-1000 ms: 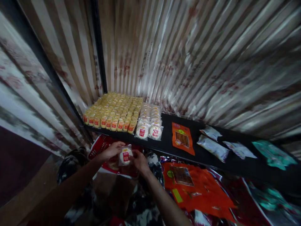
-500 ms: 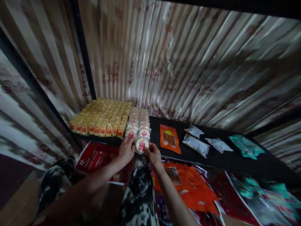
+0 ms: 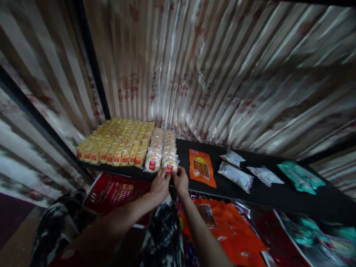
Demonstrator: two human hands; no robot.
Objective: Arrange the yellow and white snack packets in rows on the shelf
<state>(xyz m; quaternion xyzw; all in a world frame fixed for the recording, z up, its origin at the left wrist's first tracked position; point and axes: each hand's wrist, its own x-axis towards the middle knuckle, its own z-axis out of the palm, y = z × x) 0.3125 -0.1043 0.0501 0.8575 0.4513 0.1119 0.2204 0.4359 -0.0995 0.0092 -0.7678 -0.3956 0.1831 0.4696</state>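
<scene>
At the front end of the right-hand white row, a round white cake in a clear wrapper with a red label [image 3: 169, 163] rests at the shelf's front edge. My left hand [image 3: 160, 184] has its fingers closed on the packet's lower front. From the right, my right hand [image 3: 180, 182] grips the packet's edge between thumb and fingers. Just left of it lies the front packet of the other white row [image 3: 152, 164]. Beyond that, many yellow wrapped cakes [image 3: 119, 139] stand in tight rows.
On the black shelf [image 3: 182, 152], an orange pouch [image 3: 201, 168], several white packets [image 3: 236, 175] and teal packets [image 3: 302, 176] lie to the right. Below are a red bag [image 3: 111, 193] and a pile of orange pouches [image 3: 230, 230]. Striped sheeting [image 3: 178, 66] hangs behind, beside a dark post [image 3: 93, 59].
The wrapped white cake has moved back from the shelf edge into line with the row. My left hand has shifted right, uncovering the front packet of the neighbouring row. The view has tilted slightly.
</scene>
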